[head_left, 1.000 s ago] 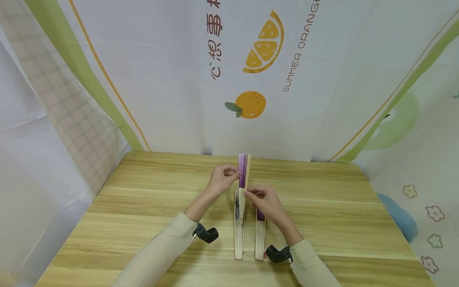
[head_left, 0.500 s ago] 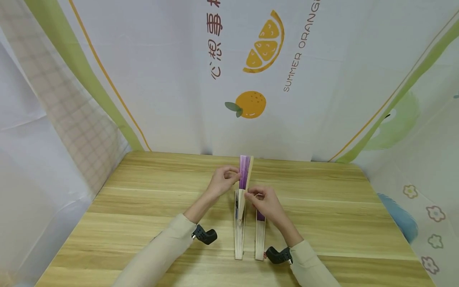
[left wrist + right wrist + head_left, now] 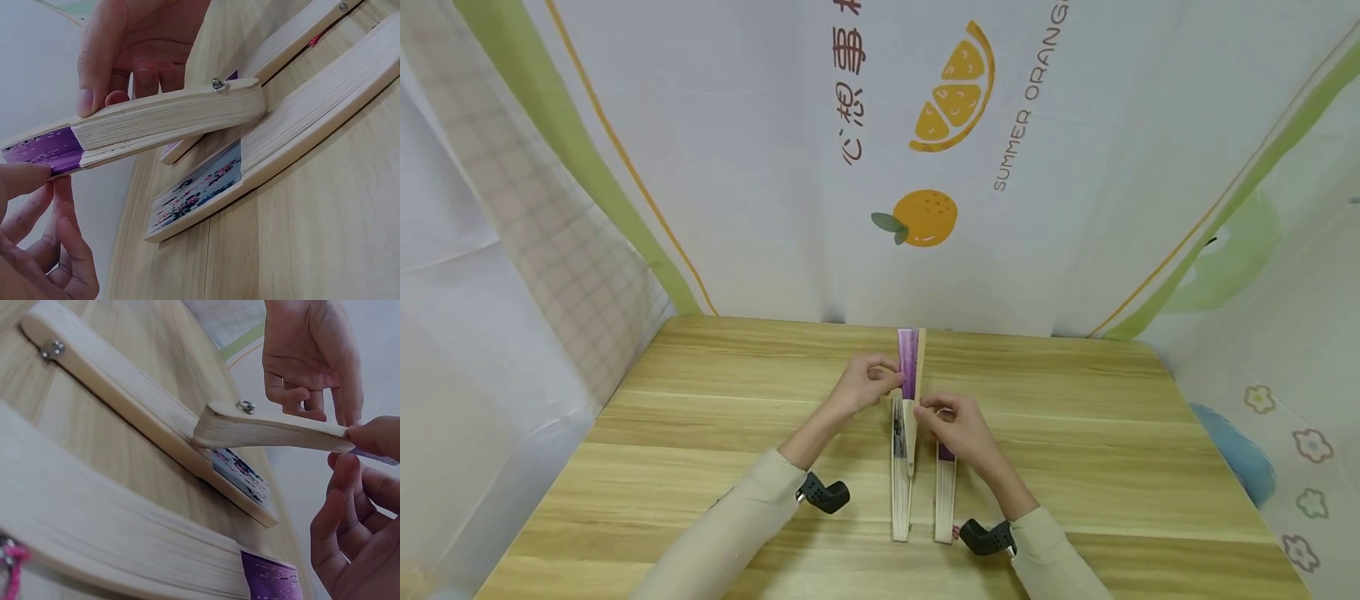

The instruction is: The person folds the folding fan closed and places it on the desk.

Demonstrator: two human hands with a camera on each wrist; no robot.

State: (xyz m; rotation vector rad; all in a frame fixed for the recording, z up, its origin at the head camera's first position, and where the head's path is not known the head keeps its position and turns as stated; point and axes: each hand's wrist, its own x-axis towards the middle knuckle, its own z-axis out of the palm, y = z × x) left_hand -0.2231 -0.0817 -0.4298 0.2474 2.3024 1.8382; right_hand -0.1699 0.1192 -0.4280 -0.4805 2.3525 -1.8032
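A folded folding fan (image 3: 907,367) with a purple leaf and pale wooden ribs is held above the table, pivot end toward me. My left hand (image 3: 868,385) pinches its leaf part between thumb and fingertips. On the other side, my right hand (image 3: 957,427) pinches it around the ribs. In the left wrist view a metal pivot ring (image 3: 219,85) shows near the rounded end. Beneath lies a second folded fan (image 3: 900,500) with a dark floral leaf (image 3: 200,187). A third folded fan (image 3: 945,500), with a purple leaf, lies to its right, partly hidden by my right hand.
The wood-grain table (image 3: 737,400) ends at a white curtain (image 3: 760,208) printed with oranges. A pink-red cord (image 3: 15,569) hangs at the third fan's pivot. Black wrist-worn devices (image 3: 826,493) sit near both cuffs.
The held fan has come slightly lower and toward me, and its tilt has shifted a little. Both hands keep their pinch on it. The two fans on the table stay put.
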